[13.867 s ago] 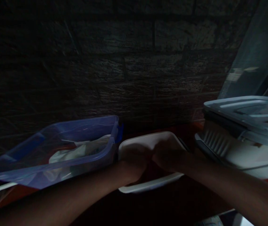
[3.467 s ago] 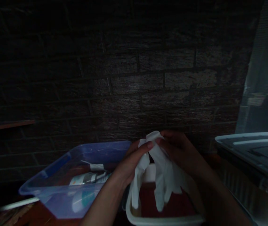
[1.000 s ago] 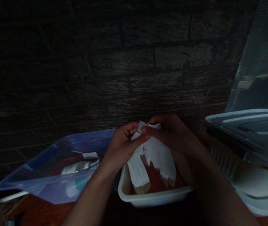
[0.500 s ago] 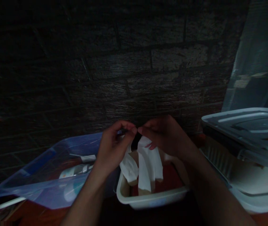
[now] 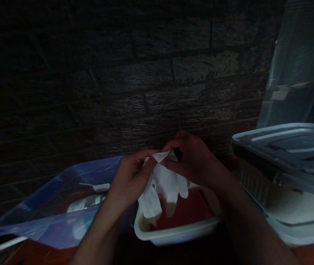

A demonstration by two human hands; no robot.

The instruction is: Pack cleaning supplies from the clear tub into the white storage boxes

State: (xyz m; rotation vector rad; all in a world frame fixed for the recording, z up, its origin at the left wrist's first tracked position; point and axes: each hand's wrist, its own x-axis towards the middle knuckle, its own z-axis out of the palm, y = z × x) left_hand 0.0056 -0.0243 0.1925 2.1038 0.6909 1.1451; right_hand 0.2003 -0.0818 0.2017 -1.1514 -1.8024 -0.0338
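My left hand (image 5: 131, 176) and my right hand (image 5: 191, 156) meet above a small off-white tub (image 5: 179, 235). Between thumbs and fingers, both pinch the upper edge of a white glove (image 5: 166, 180). Finger-like parts with duller, tan-looking tips hang from it into the tub. A second white piece (image 5: 150, 204), perhaps another glove or part of the same one, droops beneath my left hand. Dark red material (image 5: 186, 209) covers the tub's bottom.
Left of the tub stands a translucent blue bin (image 5: 46, 217) with a bottle (image 5: 86, 202) inside. At right is a pale container with a grey lid (image 5: 286, 147) resting tilted on top. A dark brick wall (image 5: 151, 81) rises close behind.
The white glove has turned and bunched upward, its edge now showing between my fingertips. My right hand has risen slightly, and the hanging parts have shifted.
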